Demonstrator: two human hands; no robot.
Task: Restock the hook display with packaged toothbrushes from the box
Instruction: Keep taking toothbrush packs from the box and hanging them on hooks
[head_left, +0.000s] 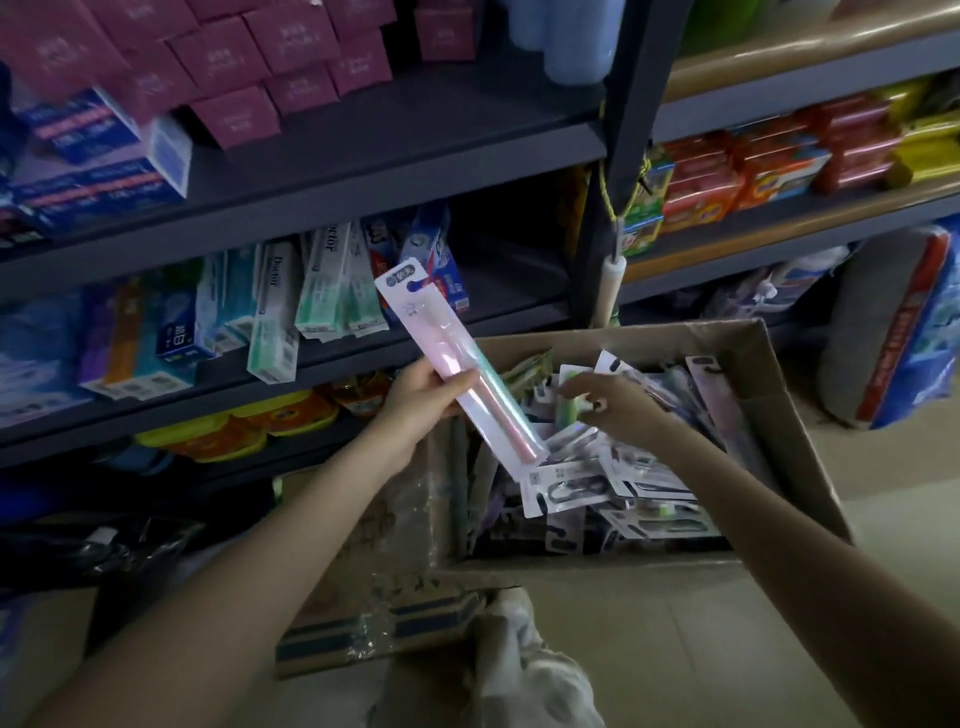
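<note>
**Toothbrush restock: barely started, box still loaded**

Progress check first: left hand (415, 397) grips one packaged toothbrush (457, 369) around its middle, held up tilted with the hang-hole end pointing at the shelves. Right hand (618, 402) is down in the cardboard box (779, 395), fingers curled onto a green-tinted pack (569, 408) near the top of the pile. It looks like a pinch, though the blur makes it hard to be sure it's properly held and not just touched.

So what's done? Honestly can't see much. The hook display isn't anywhere in view, so no idea how many packs are already hung. What's left is obvious though: the box holds a big jumbled heap of packs (613, 483), overlapping every which way, so I'd guess most of the job is ahead.

Room to move: the box sits on the floor just beside the dark shelving unit (363, 150), with its far flap standing up on the right side. That flap and the shelf post (618, 171) hem in the reach a bit. The lifted pack is close to the toothpaste cartons (317, 291) on the middle shelf, so swinging it up could clip them. Over the near edge of the box, toward the person, is the open way out.
</note>
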